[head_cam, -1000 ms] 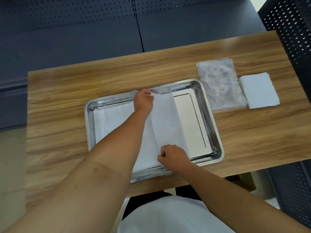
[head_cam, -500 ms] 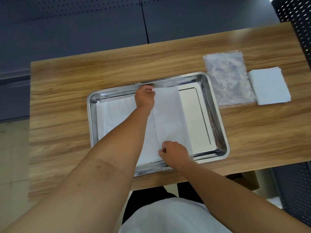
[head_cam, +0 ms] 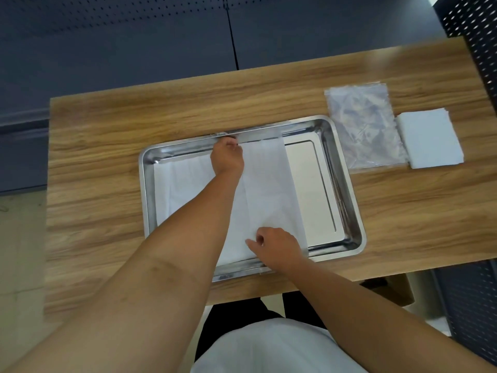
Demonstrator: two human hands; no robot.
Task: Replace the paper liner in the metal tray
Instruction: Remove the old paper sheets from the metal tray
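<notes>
A shiny metal tray (head_cam: 349, 200) lies in the middle of the wooden table. A white paper liner (head_cam: 266, 184) covers its left and middle floor, with a flap folded over towards the centre; the right strip of the tray floor is bare. My left hand (head_cam: 226, 157) pinches the liner's far edge by the tray's back rim. My right hand (head_cam: 278, 247) pinches the liner's near edge by the front rim. Both arms cross over the tray and hide part of the paper.
A crumpled clear plastic bag (head_cam: 363, 125) lies flat right of the tray. A stack of white folded papers (head_cam: 429, 141) sits beside it near the table's right edge (head_cam: 484, 162). A dark perforated panel (head_cam: 478, 36) stands at the right.
Both hands keep their hold on the liner's edges and have barely shifted; the folded flap lies a little flatter. The camera view has drifted, so the tray sits lower right in frame.
</notes>
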